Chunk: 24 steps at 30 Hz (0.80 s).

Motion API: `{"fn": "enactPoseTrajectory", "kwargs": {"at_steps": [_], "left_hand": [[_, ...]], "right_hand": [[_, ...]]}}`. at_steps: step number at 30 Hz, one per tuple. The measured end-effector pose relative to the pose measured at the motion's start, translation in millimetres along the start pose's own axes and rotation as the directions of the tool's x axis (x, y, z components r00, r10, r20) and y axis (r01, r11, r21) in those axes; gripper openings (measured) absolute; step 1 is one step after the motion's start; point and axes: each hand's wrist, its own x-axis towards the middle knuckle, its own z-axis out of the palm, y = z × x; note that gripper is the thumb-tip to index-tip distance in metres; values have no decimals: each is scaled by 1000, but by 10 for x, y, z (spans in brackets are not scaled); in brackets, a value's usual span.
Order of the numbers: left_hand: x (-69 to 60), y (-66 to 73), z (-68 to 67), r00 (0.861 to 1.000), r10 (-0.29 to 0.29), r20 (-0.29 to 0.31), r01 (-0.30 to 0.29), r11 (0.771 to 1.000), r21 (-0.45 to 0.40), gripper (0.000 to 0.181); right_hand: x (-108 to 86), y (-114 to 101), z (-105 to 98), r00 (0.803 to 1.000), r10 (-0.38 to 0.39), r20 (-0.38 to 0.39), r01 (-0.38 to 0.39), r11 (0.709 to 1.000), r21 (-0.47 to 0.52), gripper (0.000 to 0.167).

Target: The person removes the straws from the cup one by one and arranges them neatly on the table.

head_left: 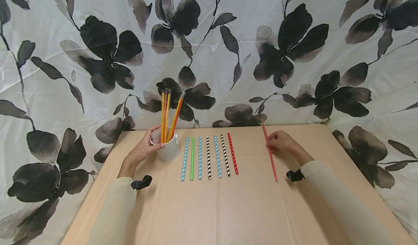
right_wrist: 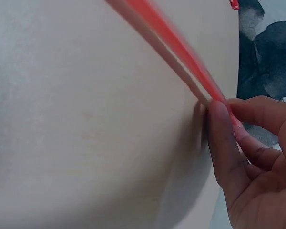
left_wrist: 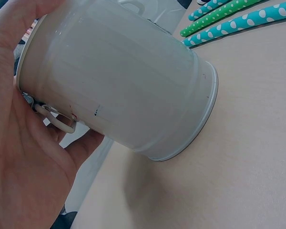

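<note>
My left hand (head_left: 141, 151) grips a small white metal pail (head_left: 169, 152) by its left side, thumb near the rim. Several yellow and orange pencils (head_left: 177, 115) stand in the pail, leaning different ways. In the left wrist view the pail (left_wrist: 124, 76) shows its plain wall and a handle joint beside the palm. At the right, my right hand (head_left: 283, 143) pinches a red straw (head_left: 272, 162) between thumb and fingers. The right wrist view shows this straw (right_wrist: 183, 50) slanting up from the fingertips, slightly blurred, its shadow or edge alongside.
Between the hands lies a row of patterned paper straws: blue dotted (head_left: 185, 159), green dotted (head_left: 192, 159), black-and-white striped (head_left: 208, 158) and red dotted (head_left: 233, 154). They rest on a light wooden table (head_left: 215, 212). A floral cloth (head_left: 225, 67) hangs behind the table's back edge.
</note>
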Motion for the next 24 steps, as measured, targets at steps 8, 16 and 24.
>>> {"fn": "enactPoseTrajectory", "kwargs": {"at_steps": [8, 16, 24], "left_hand": [[-45, 137, 3, 1000, -16, 12, 16, 1000, -1, 90], [-166, 366, 27, 999, -27, 17, 27, 999, 20, 89], [-170, 350, 34, 1000, -28, 13, 27, 1000, 8, 90]], "right_hand": [[0, -21, 23, 998, 36, -50, -42, 991, -126, 31], [-20, -74, 51, 998, 25, -64, -34, 988, -150, 33], [8, -65, 65, 998, 30, -58, -38, 989, -140, 32]]}}
